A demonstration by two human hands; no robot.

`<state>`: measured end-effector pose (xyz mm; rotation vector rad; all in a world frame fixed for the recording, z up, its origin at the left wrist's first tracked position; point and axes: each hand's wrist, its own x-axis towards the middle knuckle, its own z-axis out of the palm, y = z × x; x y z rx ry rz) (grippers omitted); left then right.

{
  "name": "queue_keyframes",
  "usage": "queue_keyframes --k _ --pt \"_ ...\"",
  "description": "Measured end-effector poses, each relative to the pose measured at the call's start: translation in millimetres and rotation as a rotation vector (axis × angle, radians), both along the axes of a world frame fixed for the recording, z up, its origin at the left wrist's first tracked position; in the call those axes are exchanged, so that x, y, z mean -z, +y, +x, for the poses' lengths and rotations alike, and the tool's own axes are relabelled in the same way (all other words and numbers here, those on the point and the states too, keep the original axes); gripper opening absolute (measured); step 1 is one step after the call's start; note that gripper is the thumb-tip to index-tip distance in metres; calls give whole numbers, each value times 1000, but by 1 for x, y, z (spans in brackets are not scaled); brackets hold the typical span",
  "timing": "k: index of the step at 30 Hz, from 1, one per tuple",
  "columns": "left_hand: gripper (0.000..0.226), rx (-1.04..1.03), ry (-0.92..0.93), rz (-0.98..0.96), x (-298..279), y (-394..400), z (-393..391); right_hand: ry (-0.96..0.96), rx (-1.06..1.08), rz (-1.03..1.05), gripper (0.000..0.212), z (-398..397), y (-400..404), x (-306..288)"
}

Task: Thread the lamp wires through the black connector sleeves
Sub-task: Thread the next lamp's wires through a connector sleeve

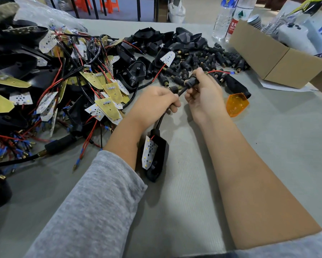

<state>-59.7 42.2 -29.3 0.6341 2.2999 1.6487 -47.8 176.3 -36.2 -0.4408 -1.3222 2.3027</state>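
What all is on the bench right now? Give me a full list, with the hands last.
connector sleeves: many, black, loose pile at table centre-back
lamp housings: several, black, behind the sleeves
wired LED boards: many, white and yellow, red and black wires, tangled heap on left
held lamp: one, black with white board, hanging below left hand
held sleeve: one, black, in right hand, red wire out its far end
lens: one, orange, right of the hands
cardboard box: one, brown, back right
water bottles: two, clear, behind box
left hand: grips cable
right hand: grips sleeve
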Motion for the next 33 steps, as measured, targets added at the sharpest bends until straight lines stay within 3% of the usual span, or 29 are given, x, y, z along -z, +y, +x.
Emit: queue_keyframes --k 6,16,24,33 --pt "30 -12 89 -13 3 1 -2 9 -136 287 18 0 -14 1" --pt "25 -10 -44 -11 0 0 0 8 -18 33 13 2 -3 -2" --pt "26 9 47 -23 3 -3 -5 -29 -133 288 12 -1 -12 -2" --pt "27 -18 -76 78 0 -2 -5 -22 -32 117 13 0 -5 -1"
